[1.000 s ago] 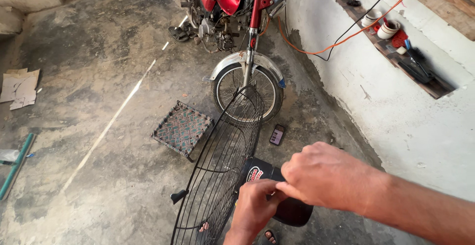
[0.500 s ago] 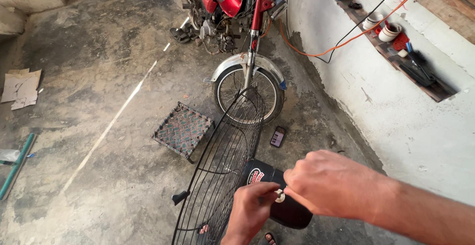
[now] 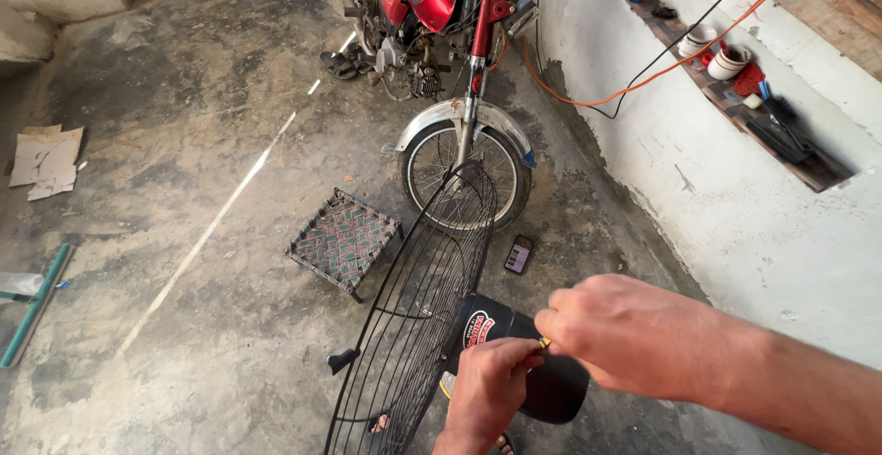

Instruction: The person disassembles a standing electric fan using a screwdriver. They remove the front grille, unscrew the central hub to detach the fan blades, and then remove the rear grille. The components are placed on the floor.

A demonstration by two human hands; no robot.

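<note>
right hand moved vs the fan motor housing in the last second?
Barely. The right hand stays over the black motor housing, fingertips meeting the left hand by the wire guard.

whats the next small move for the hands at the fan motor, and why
Probably steady the black motor housing with the left hand while the right hand works the small part pinched where both hands' fingertips meet. The wire fan guard stands on edge, apparently unsupported, so it could tip.

Soft, even daylight from a bright top-left opening, faint shadows, sharp focus, slight wide-angle bending at edges.
</note>
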